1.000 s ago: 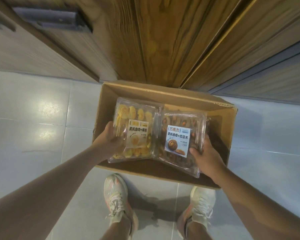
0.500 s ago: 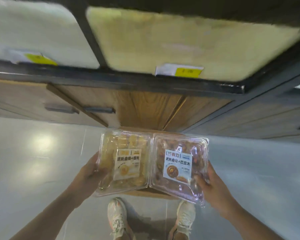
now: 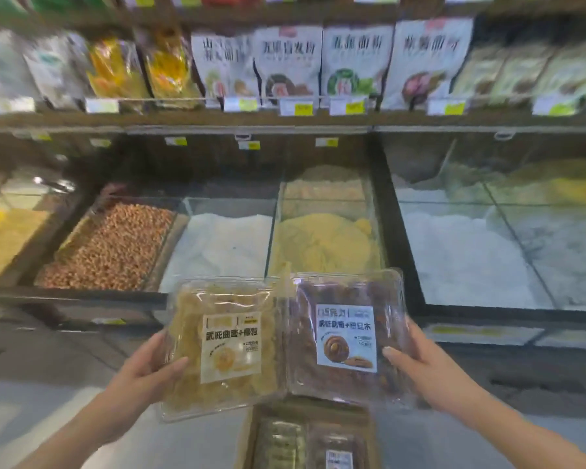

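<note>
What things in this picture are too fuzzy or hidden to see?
All in the head view:
- The price tags: motion blur, numbers unreadable.
- The cardboard box: cut off by the bottom edge and partly behind the brown cookie box, so its packs cannot be counted.
- Fingers of the left hand and right hand: hidden under the yellow cookie box and the brown one.
- Small print on both labels: blurred.

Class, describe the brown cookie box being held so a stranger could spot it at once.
Find the long row of glass-covered bulk bins below the snack bags. In front of them, two clear plastic boxes are held side by side. The brown cookie box is in the right hand: dark cookies, label picturing a brown cookie, unlike the yellow cookie box in the left hand.
</note>
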The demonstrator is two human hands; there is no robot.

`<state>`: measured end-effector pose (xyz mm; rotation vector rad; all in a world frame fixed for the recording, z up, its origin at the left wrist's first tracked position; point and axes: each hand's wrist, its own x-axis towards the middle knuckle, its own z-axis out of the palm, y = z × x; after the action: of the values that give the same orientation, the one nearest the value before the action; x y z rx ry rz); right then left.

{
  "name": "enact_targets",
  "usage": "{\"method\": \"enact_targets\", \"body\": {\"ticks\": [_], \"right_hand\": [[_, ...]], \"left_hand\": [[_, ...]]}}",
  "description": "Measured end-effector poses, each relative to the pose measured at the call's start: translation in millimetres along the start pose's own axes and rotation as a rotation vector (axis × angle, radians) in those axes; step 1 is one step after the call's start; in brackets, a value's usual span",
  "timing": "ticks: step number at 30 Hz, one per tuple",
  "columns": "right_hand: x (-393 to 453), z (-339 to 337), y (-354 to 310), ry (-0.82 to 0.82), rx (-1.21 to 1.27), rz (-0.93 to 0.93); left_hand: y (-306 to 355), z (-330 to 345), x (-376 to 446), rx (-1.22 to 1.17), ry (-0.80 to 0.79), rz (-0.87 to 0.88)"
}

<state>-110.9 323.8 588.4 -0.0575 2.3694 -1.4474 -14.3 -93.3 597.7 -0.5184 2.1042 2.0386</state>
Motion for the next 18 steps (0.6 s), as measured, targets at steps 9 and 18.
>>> {"method": "enact_targets", "body": {"ticks": [9,18], "right_hand": [[-24.7,-99.7,-145.8,0.084,0.116,-0.262],[-61.9,-176.1,-166.0,0.144,0.125,-0.195]], "left_hand": [[169.6,6.7,-44.0,-0.081,0.093,0.254],[217.6,58.9,-54.6,-0.108,-0.015,0.243]]}}
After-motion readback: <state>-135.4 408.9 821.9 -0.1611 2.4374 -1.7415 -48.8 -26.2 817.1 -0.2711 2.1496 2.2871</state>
